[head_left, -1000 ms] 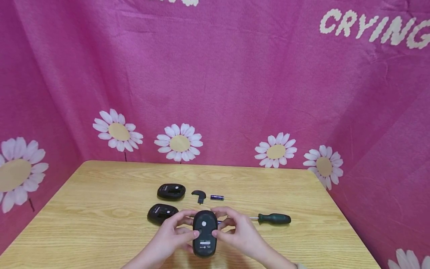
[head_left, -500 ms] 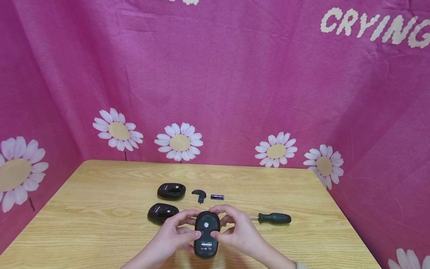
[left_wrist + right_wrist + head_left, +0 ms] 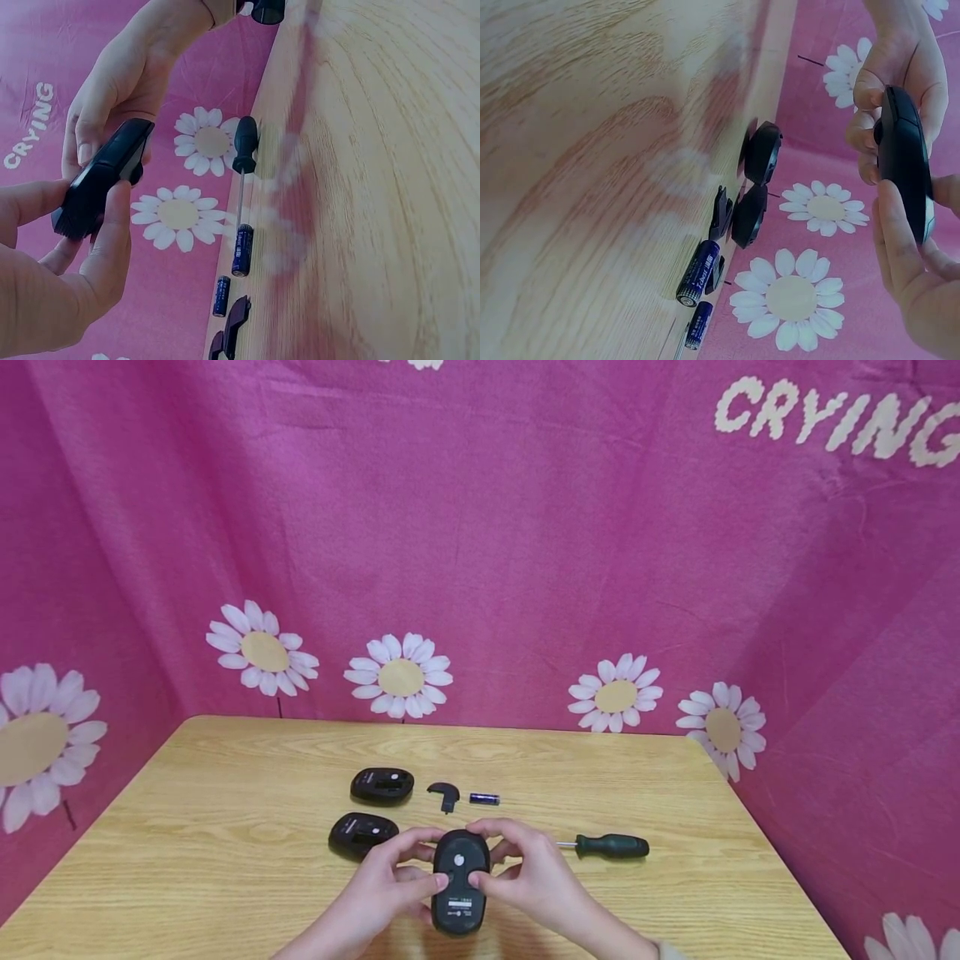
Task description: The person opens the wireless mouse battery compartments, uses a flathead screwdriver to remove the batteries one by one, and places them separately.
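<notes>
Both hands hold a black computer mouse just above the wooden table, its labelled underside facing up. My left hand grips its left side, thumb pressed on the underside. My right hand grips the right side, thumb beside the left thumb and fingers curled over the far end. The left wrist view shows the mouse edge-on between the left hand and the right hand. The right wrist view shows the mouse between both hands too.
Two more black mice lie upside down behind the hands on the left. A small black cover and a battery lie beyond. A dark-handled screwdriver lies to the right. A second battery lies nearer.
The mouse has shifted slightly right in the hands. The right fingers have curled further over its far end and the right thumb has moved closer to the left thumb.
</notes>
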A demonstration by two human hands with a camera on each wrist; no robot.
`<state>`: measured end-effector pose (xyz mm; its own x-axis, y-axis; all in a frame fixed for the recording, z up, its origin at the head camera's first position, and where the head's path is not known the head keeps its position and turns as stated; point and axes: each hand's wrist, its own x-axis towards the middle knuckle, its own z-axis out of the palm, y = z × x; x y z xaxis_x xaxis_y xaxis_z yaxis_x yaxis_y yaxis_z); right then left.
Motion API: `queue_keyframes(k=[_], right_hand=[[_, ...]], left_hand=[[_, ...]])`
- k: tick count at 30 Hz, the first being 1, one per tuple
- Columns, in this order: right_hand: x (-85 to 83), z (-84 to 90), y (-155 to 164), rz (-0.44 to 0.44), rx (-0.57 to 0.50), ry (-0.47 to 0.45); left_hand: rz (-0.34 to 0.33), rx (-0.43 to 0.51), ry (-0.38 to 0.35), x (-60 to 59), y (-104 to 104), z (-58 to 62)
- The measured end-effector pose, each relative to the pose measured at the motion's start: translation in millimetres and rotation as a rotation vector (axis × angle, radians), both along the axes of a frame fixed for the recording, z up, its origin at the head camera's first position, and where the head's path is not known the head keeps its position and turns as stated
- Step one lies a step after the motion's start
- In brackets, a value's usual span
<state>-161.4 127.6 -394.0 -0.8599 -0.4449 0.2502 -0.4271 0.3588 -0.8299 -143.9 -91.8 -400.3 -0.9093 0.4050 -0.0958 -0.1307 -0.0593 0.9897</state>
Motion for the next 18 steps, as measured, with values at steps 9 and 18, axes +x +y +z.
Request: queue_keyframes(k=[9, 18], right_hand=[[-1.1, -1.2, -2.4, -0.024, 0.016, 0.025], [-2.9, 1.4, -3.6, -0.036, 0.012, 0.060]], left_hand=[[0.001, 0.006, 0.011, -0.4, -1.1, -2.3], [0.000, 0.001, 0.020, -0.4, -2.1, -3.5]])
